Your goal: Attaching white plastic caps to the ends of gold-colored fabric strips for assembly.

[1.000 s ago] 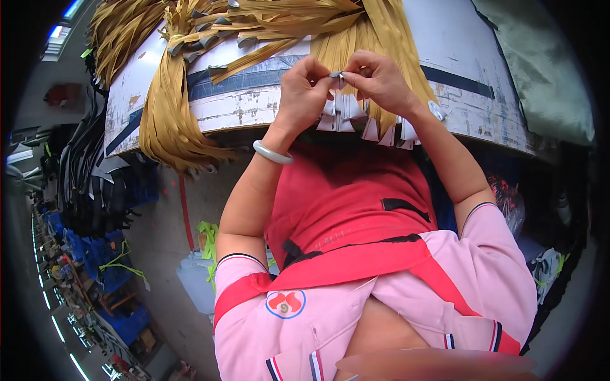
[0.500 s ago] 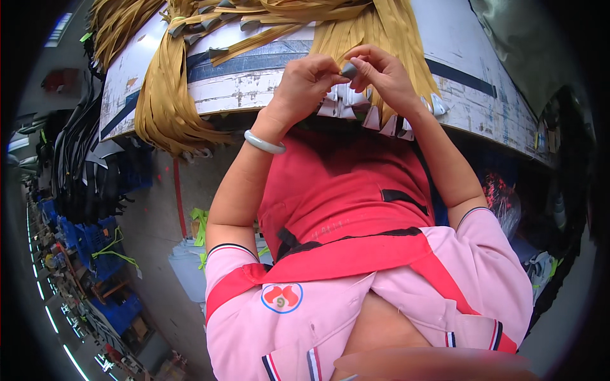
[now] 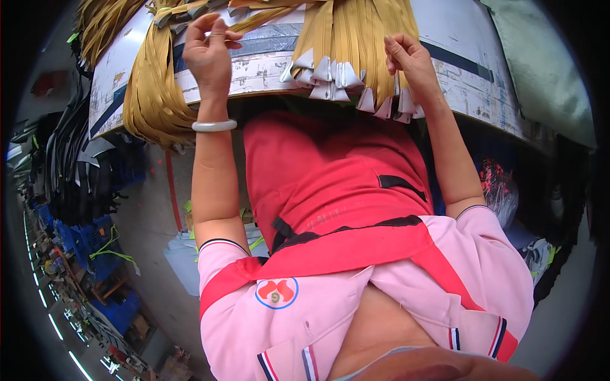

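Mustard-yellow zipper strips [image 3: 356,38] lie in a fanned bundle across the table, with folded grey-white end pieces [image 3: 337,79] along its near edge. My right hand [image 3: 412,66] is over the right side of this bundle, fingers curled and pressed together; whatever sits in them is hidden. My left hand [image 3: 208,54], with a pale bangle [image 3: 214,126] on its wrist, is raised between that bundle and a second zipper bundle [image 3: 149,89] draped over the table edge. Its fingers are bent but apart, and nothing shows in them. Grey-tipped zipper ends [image 3: 184,19] lie close beside it.
The worn white table [image 3: 248,79] has dark tape strips and a curved near edge. More yellow strips [image 3: 105,32] are heaped at the far left. Dark strips [image 3: 70,165] hang left of the table, above blue crates [image 3: 89,244]. Pale sheeting [image 3: 546,63] covers the far right.
My hands were together at a small grey piece over the bundle; now they are apart. The left has moved left and away from me, the right slightly right. The bundle's grey-white ends are more exposed.
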`<state>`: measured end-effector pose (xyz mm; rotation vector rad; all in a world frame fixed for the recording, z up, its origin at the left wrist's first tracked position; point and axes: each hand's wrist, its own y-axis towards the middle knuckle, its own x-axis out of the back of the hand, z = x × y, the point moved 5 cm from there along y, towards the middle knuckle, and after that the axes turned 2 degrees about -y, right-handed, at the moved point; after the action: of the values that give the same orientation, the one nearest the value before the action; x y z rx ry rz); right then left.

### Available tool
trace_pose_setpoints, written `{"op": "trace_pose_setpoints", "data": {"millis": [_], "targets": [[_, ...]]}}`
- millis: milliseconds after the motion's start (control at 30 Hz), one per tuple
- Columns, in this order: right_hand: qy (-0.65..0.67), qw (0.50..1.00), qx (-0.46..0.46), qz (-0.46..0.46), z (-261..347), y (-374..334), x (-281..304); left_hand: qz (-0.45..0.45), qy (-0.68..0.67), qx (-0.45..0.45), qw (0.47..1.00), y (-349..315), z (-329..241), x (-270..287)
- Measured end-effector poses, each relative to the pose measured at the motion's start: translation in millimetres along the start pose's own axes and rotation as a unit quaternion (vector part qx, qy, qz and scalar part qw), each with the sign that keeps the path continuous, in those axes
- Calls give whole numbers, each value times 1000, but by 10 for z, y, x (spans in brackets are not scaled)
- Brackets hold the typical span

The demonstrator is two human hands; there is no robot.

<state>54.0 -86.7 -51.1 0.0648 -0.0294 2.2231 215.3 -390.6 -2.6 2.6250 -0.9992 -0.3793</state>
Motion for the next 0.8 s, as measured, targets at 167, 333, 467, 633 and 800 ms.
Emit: {"op": "trace_pose_setpoints", "data": {"millis": [167,333,467,633,800], "targets": [[-111,992,-29,48,37,-109,-129,18,97,10,995,59,147,337],[-254,962,61,73,130,-130,-509,250,242,-72,935,-681,72,-433],[-393,885,192,159,196,-119,-941,267,229,-48,935,-823,210,-536],[-430,846,251,193,31,-22,-1024,271,223,-39,935,-837,198,-516],[-368,883,220,192,14,-2,-990,281,184,4,942,-863,217,-486]]}}
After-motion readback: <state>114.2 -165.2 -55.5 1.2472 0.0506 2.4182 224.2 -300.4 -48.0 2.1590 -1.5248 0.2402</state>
